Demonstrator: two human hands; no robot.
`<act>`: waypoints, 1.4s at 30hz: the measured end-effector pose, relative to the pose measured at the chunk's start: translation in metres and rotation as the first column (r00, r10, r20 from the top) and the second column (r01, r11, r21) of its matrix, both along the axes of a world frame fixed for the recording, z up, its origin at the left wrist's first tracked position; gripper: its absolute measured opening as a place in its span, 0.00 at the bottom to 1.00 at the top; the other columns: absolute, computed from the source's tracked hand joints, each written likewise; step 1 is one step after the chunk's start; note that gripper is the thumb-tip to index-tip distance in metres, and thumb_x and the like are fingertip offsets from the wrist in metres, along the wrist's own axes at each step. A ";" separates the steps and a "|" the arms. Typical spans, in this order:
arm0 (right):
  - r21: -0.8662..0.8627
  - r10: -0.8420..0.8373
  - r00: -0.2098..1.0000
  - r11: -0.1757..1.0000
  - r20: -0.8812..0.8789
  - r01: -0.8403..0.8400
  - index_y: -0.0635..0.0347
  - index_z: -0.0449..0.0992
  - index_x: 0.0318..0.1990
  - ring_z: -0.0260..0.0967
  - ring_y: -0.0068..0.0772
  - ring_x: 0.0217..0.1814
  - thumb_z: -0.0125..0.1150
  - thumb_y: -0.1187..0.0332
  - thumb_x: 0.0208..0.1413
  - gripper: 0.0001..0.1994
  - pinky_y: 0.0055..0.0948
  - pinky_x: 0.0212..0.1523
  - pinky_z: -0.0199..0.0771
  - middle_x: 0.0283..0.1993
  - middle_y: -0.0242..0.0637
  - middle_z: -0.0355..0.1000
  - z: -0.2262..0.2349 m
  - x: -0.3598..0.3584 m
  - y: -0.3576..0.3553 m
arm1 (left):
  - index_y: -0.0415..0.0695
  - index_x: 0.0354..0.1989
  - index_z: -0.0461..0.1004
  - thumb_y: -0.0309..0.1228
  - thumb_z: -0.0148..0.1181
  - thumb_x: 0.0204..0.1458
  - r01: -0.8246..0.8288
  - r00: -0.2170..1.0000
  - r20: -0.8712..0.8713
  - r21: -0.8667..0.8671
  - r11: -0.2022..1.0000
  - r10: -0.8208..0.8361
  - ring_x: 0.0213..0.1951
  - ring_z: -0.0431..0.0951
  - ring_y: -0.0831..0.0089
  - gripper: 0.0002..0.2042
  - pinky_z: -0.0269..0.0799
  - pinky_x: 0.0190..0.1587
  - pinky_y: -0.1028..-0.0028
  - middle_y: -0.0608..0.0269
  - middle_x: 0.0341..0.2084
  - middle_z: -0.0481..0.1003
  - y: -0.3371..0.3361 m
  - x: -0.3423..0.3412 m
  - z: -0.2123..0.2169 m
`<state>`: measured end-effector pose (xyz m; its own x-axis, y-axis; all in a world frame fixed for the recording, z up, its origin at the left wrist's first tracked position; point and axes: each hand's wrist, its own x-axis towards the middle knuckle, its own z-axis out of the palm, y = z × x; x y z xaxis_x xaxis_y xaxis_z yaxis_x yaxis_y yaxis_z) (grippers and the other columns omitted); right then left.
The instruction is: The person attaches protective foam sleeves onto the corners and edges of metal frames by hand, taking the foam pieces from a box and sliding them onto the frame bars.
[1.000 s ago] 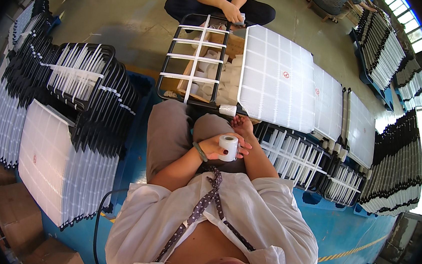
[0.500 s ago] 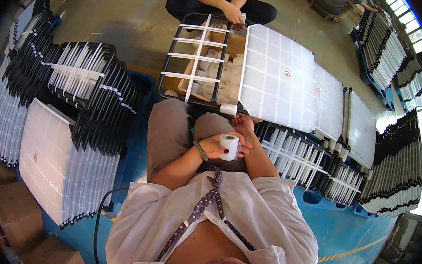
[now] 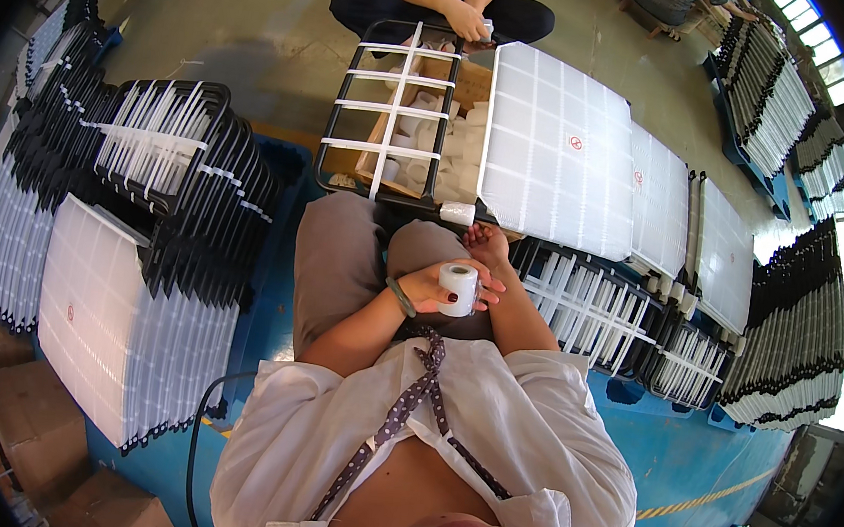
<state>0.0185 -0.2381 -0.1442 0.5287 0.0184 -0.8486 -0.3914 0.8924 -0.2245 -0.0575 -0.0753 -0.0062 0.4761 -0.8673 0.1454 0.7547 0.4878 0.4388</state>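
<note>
In my left hand (image 3: 427, 289) is a small white roll of clear film (image 3: 458, 291), held upright above my lap with the fingers wrapped around it. My right hand (image 3: 487, 243) lies by the lower corner of a black frame (image 3: 327, 160) crossed with white straps. Its fingers are curled, and what they hold, if anything, cannot be made out. Just beside those fingers, a white wrapped piece (image 3: 457, 213) sits on the frame's near bar. A white panel (image 3: 559, 155) with a grid pattern adjoins the frame on the right, its near edge close to my right hand.
Beneath the frame stands a cardboard box (image 3: 374, 167) of white rolls. Stacked black frames (image 3: 223, 191) and white panels (image 3: 86, 319) rise on the left; more frames (image 3: 594, 304) stand on the right. Across from me sits a co-worker (image 3: 444, 10) with hands at the frame's far corner.
Almost nothing differs. The strapped frame and white panel appear a few pixels higher; both my hands keep their places, the left still around the roll.
</note>
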 end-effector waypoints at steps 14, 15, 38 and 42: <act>-0.044 -0.024 0.998 0.999 -0.051 0.022 0.54 0.57 0.16 0.64 0.33 0.31 0.42 0.68 0.50 0.11 0.37 0.41 0.65 0.26 0.35 0.66 0.010 0.001 0.005 | 0.42 0.47 0.62 0.32 0.68 0.32 -0.001 1.000 -0.017 0.005 1.000 0.001 0.52 0.63 0.58 0.30 0.58 0.55 0.63 0.47 0.52 0.60 0.002 0.000 0.003; -0.025 -0.018 0.999 1.000 -0.035 0.017 0.55 0.57 0.21 0.64 0.33 0.32 0.42 0.66 0.52 0.09 0.38 0.42 0.64 0.27 0.36 0.66 0.009 0.001 0.004 | 0.42 0.47 0.62 0.31 0.68 0.32 -0.001 1.000 -0.024 0.009 1.000 0.001 0.52 0.63 0.58 0.30 0.58 0.55 0.63 0.47 0.52 0.60 0.002 0.000 0.003; -0.004 -0.020 1.000 1.000 -0.010 0.020 0.54 0.59 0.25 0.64 0.34 0.33 0.42 0.64 0.53 0.08 0.40 0.43 0.64 0.29 0.36 0.66 -0.002 0.000 0.002 | 0.42 0.45 0.64 0.30 0.68 0.31 0.009 0.998 -0.060 0.021 1.000 -0.008 0.53 0.63 0.57 0.28 0.59 0.54 0.62 0.48 0.52 0.60 0.000 0.001 0.001; -0.012 -0.018 1.000 1.000 -0.011 0.018 0.54 0.59 0.24 0.64 0.35 0.33 0.43 0.64 0.52 0.08 0.40 0.43 0.64 0.29 0.36 0.66 0.002 0.000 0.003 | 0.42 0.45 0.64 0.30 0.68 0.32 0.008 0.998 -0.060 0.012 1.000 -0.007 0.53 0.63 0.57 0.28 0.59 0.54 0.63 0.48 0.52 0.60 0.000 0.001 0.000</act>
<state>0.0188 -0.2347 -0.1417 0.5192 -0.0016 -0.8546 -0.3776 0.8967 -0.2311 -0.0565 -0.0752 -0.0065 0.4771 -0.8724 0.1065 0.7832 0.4770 0.3988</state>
